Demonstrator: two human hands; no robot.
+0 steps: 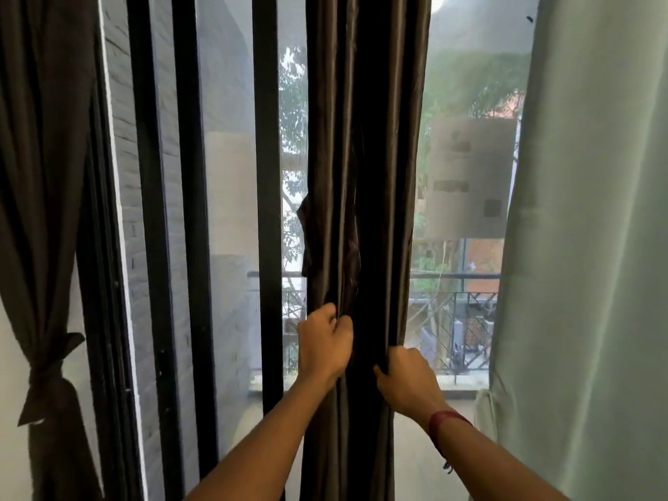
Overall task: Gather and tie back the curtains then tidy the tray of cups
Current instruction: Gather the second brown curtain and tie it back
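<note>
Folds of the dark brown curtain point(365, 157) hung bunched at centre. The left hand point(325, 347) had its grip curled tight round the left folds; the right hand point(408, 377) gripped the right edge. A tied curtain point(43, 211) hung far left, a pale green curtain point(585, 247) right.

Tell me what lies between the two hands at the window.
In the head view, only bunched folds of the dark brown satin curtain lie between the left hand and the right hand; both hands grip it.
</note>
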